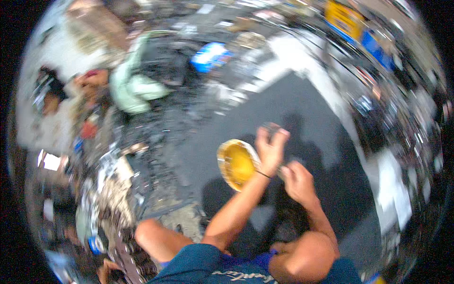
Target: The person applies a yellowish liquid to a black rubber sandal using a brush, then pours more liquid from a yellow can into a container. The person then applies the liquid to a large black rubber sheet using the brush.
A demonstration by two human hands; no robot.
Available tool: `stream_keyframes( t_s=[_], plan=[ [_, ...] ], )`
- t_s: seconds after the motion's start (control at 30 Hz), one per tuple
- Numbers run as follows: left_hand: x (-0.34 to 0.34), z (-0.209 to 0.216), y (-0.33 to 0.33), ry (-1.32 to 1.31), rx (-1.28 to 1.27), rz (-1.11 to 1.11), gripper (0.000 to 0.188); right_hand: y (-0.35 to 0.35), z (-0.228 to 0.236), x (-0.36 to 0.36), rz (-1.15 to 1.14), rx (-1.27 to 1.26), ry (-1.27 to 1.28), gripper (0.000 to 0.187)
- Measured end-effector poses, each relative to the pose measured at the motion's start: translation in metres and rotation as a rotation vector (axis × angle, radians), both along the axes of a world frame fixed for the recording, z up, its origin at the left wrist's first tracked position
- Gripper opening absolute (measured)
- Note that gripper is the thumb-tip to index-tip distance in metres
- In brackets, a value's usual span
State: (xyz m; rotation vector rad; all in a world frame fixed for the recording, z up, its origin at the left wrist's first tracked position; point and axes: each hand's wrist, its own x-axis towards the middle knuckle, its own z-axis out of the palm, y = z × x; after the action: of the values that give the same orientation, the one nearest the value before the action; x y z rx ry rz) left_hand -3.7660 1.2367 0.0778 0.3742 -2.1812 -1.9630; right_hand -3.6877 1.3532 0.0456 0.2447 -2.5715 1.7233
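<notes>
Bowl, round-mouthed and pale-rimmed, shows a strong yellow inside, with brownish, mottled marks around the lip and a whitish outer wall on its right side. It appears against the dark grey sheet, just left of the left hand; whether it touches the wrist is hard to tell. Blur hides whether the yellow is the lining or something in it. The sheet is flat, matte and straight-edged, crossed by soft shadows. On the left wrist sits a thin black band. The left thumb and fingers point away from the body with a narrow gap between them; something dark shows at their tips, but I cannot tell whether it is gripped. The right hand, close beside, has its fingers curled in around a small greyish piece, its shape too smeared to read. Left of the sheet lies a rough, dark spread of small bits, and beyond it a limp, folded mint-green cloth. A glossy blue packet lies farther off, near a bright white strip.
</notes>
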Motion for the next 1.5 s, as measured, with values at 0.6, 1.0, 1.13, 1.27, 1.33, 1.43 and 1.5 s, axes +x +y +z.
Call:
stream_keyframes(
  t_s=[0.6, 1.0, 1.13, 1.27, 1.33, 1.43, 1.5],
  plan=[
    [-0.074, 0.041, -0.067, -0.079, 0.661, 0.102, 0.053, 0.145, 0.03, -0.061, -0.019, 0.289, 0.22, 0.018],
    [-0.005, 0.027, 0.0, -0.183, 1.304, -0.016, 0.054, 0.025, 0.056, -0.026, -0.012, -0.097, 0.256, 0.044],
    [0.012, 0.023, -0.022, -0.196, 1.207, -0.16, 0.053, 0.019, 0.045, -0.003, -0.17, -0.254, -0.017, 0.033],
    [0.029, 0.008, -0.057, -0.114, 1.044, -0.098, 0.043, 0.016, 0.03, 0.008, -0.286, -0.431, -0.051, 0.023],
    [0.038, -0.011, -0.093, 0.074, 0.934, -0.033, 0.032, 0.018, 0.026, 0.009, -0.382, -0.576, 0.028, 0.022],
    [0.047, -0.038, -0.151, 0.084, 0.202, 0.375, 0.029, 0.047, 0.046, 0.026, -0.64, -0.852, -0.115, 0.022],
    [0.069, -0.105, -0.212, -0.012, -0.021, 0.419, 0.046, 0.062, 0.01, 0.037, -0.683, -0.904, -0.176, 0.025]
  ],
)
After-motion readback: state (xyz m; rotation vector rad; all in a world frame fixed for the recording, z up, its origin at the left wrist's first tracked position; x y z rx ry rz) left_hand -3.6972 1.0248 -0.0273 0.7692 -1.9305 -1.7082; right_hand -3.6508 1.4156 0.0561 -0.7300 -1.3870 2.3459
